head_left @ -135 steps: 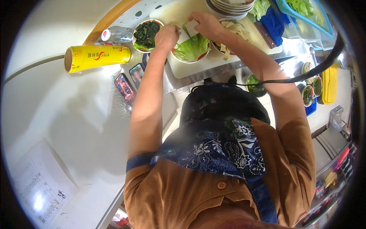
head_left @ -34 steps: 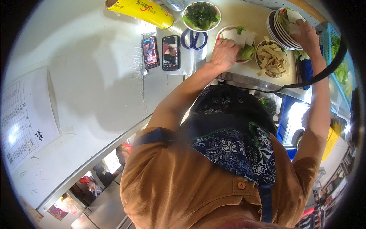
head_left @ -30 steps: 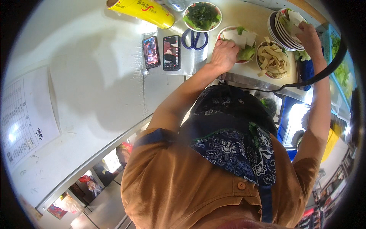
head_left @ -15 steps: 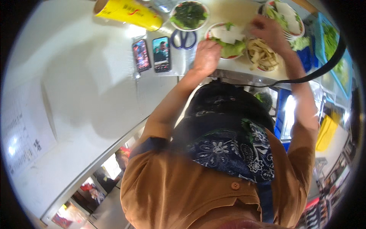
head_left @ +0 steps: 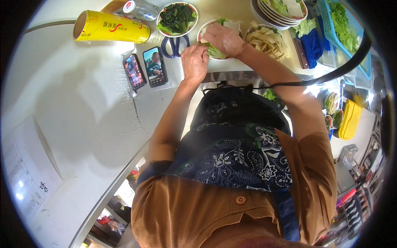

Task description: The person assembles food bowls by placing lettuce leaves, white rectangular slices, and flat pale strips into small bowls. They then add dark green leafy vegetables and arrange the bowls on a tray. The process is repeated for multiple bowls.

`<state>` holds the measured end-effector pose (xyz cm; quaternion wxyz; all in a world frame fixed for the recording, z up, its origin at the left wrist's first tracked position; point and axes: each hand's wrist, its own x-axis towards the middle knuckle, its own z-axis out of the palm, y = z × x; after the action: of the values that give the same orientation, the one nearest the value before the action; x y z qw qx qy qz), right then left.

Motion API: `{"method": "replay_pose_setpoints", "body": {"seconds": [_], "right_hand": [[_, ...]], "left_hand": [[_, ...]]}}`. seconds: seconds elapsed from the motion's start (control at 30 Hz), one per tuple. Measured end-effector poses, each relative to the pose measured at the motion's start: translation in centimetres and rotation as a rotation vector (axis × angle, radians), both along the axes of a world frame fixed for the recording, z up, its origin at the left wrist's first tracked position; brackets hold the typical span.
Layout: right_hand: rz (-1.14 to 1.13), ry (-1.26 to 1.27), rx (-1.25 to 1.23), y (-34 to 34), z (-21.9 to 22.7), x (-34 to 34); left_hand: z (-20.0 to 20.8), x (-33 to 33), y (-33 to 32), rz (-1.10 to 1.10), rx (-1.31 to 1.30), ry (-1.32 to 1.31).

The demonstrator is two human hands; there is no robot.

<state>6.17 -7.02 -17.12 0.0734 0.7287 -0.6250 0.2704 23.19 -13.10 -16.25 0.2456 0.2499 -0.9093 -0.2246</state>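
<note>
Both my hands are at a bowl lined with lettuce and topped with pale white slices. My left hand is at the bowl's near left rim, its fingertips pinched on a lettuce leaf. Reaching in from the right, my right hand lies across the bowl with bent fingers. Its fingertips are down among the food, and what they hold is hidden. Just right of it stands a bowl of flat beige strips. To the left is a bowl of dark green leafy pieces.
Scissors and two lit phones lie left of my hands. Behind them are a yellow film roll and a clear jar. At right stand stacked bowls, a knife, a blue cloth and a blue basket.
My right hand has moved left, from beside the stacked bowls and beige strips, onto the lettuce bowl. My left hand stays at that bowl's left rim. The whole view has shifted.
</note>
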Motion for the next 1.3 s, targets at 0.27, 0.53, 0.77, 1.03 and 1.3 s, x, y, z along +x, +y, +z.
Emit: {"method": "replay_pose_setpoints", "body": {"seconds": [0.27,0.53,0.77,1.03,1.3], "right_hand": [[-0.005,-0.054,0.102,1.9,-0.3,1.0],[-0.239,0.083,0.115,3.3,0.7,0.7],[-0.264,0.034,0.086,2.9,0.4,1.2],[-0.312,0.010,0.103,2.7,-0.1,1.1],[-0.322,0.099,0.085,3.3,0.1,1.1]], "left_hand": [[-0.6,-0.3,-0.3,0.001,-0.012,-0.069],[-0.7,-0.6,-0.2,0.000,-0.031,-0.067],[-0.4,-1.0,-0.2,0.001,-0.085,-0.045],[-0.4,-2.1,-0.7,-0.034,-0.177,-0.168],[0.2,-4.9,-4.1,-0.008,-0.167,-0.026]]}}
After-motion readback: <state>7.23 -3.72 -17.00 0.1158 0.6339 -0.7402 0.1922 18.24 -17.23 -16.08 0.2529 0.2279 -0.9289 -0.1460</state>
